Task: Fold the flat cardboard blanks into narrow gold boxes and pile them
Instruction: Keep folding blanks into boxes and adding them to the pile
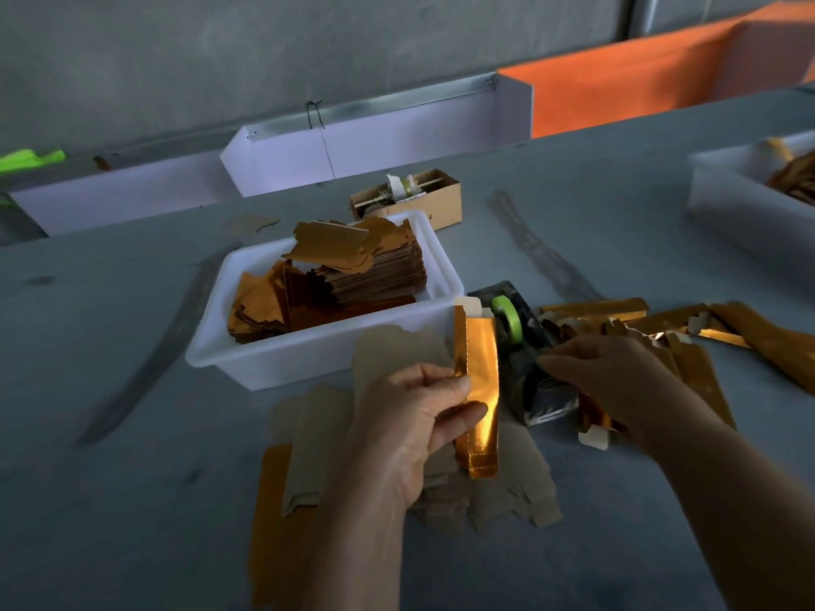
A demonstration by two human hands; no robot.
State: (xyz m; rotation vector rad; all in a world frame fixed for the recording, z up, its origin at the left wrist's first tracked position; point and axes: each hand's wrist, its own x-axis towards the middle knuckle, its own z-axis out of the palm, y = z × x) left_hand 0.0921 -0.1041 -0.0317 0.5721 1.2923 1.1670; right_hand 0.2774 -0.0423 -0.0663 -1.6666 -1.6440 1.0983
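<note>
Left hand [410, 427] pinches a half-formed gold box [478, 390] mid-length, thumb across its foil face, holding it upright above loose flat blanks [317, 434] near the bench's [132, 522] front edge. Right hand [617, 381], fingers loosely bent, reaches to the tape dispenser [525, 359]; whether it holds tape cannot be told. Thin card: probably light, springy along creases, foil slick and easily dented. Best gripped by the long edges, not the end flaps. Finished gold boxes [661, 324] pile toward the right edge. White tub [335, 346] of more blanks sits behind.
</note>
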